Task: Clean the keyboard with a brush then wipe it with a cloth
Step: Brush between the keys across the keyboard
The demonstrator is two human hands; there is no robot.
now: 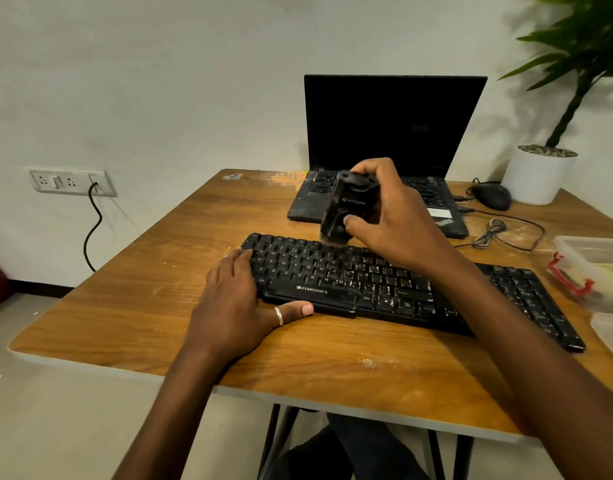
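Head cam: right hand [395, 216] grips brush [346, 207], bristles touching the keyboard [384, 285], which stretches rightward; left hand [241, 299] lies flat, bracing its end.

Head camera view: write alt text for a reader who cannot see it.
A person's right hand grips a black brush, bristles down on the upper rows of a dusty black keyboard, while the left hand rests on its left end. It lies on a wooden table, with an open laptop, mouse and potted plant behind.
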